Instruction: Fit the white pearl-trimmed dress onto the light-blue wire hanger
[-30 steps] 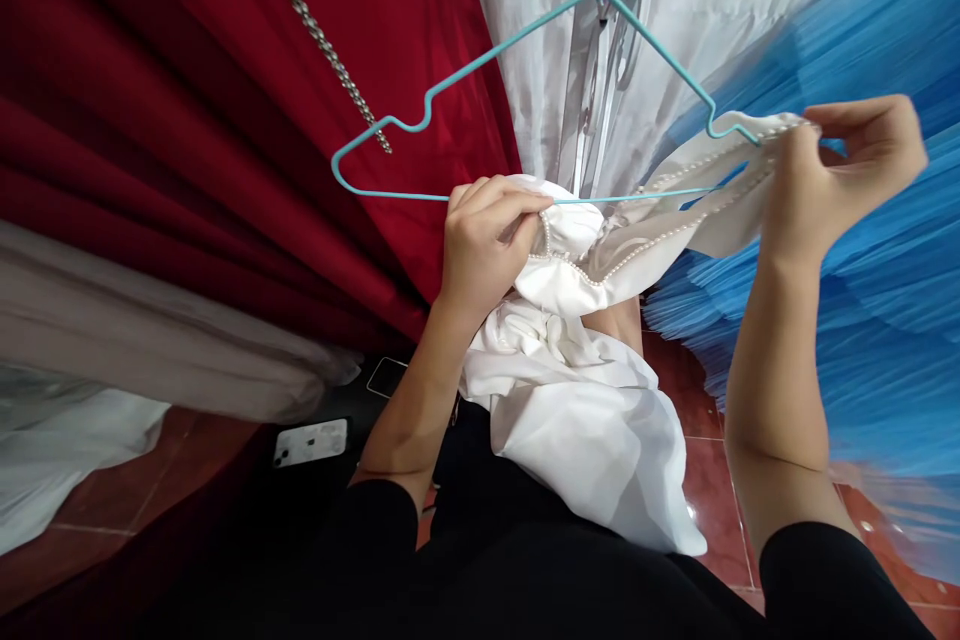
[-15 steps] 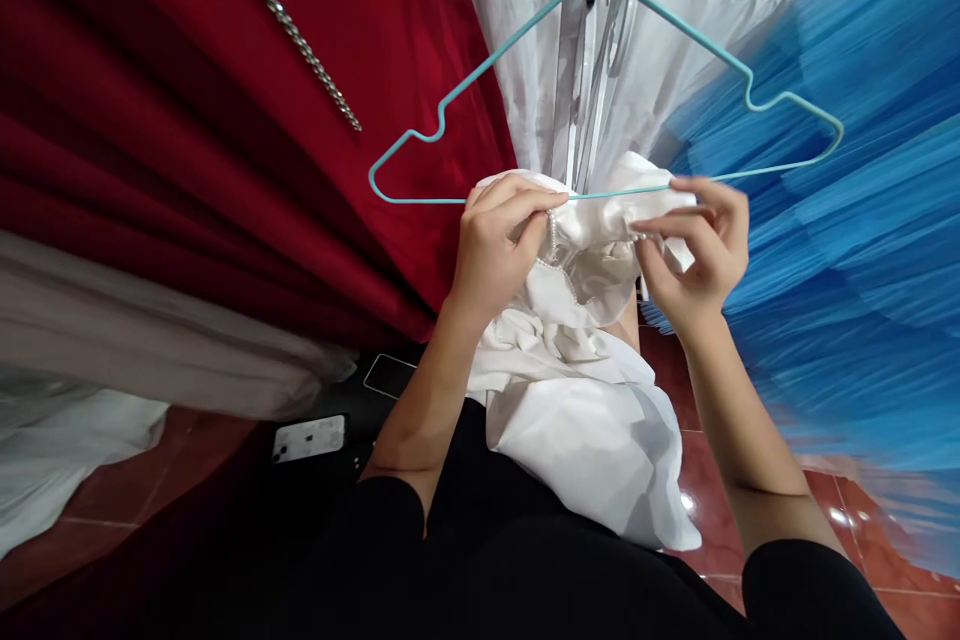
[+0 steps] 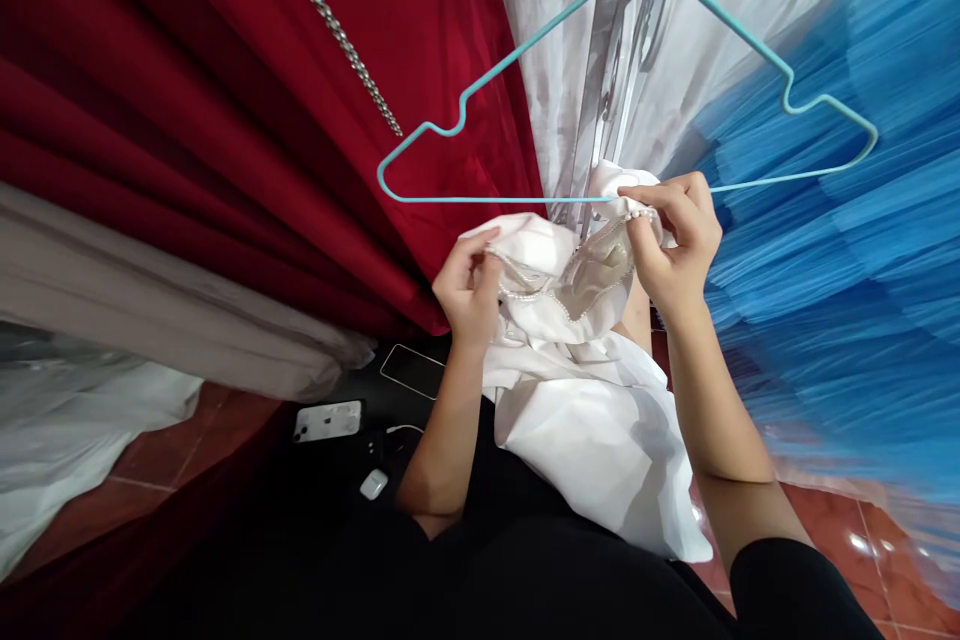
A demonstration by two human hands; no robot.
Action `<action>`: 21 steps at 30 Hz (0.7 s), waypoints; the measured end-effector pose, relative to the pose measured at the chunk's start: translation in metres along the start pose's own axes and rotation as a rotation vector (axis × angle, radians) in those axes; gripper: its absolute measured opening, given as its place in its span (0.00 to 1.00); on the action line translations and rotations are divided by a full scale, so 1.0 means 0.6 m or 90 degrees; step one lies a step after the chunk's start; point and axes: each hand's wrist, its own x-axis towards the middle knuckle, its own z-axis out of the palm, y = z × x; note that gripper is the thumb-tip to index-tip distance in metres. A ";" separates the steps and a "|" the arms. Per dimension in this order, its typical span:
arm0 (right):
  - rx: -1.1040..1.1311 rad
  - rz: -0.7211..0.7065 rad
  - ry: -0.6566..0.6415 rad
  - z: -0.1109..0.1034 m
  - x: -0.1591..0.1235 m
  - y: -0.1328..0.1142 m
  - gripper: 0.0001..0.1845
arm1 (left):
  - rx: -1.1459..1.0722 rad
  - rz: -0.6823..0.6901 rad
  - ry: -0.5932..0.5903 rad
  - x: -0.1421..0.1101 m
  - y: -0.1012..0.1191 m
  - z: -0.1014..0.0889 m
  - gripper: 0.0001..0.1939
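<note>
Beyond our left hand hang red drapes, with a phone lower down. That hand pinches the dress by its beaded edge, clear of the hanger. The dress sags between our hands; we seem to be spreading its opening. Our right hand pinches the other side at the hanger's bar; whether it grips the bar, we cannot tell. Any next move calls for light, even tension, beads kept off the wire. Blue tulle lies rightward.
</note>
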 end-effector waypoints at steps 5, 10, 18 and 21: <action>0.004 -0.001 -0.010 -0.011 0.001 0.001 0.14 | 0.009 -0.045 0.192 0.092 -0.007 -0.048 0.14; 0.015 -0.004 -0.014 -0.013 0.003 0.000 0.17 | 0.003 0.097 0.203 0.203 0.054 -0.048 0.18; -0.006 -0.005 -0.002 -0.007 -0.002 -0.001 0.16 | 0.028 0.226 -0.122 0.193 0.115 0.021 0.22; -0.014 0.006 -0.011 -0.008 -0.003 0.001 0.15 | 0.033 0.259 -0.178 0.150 0.123 0.050 0.15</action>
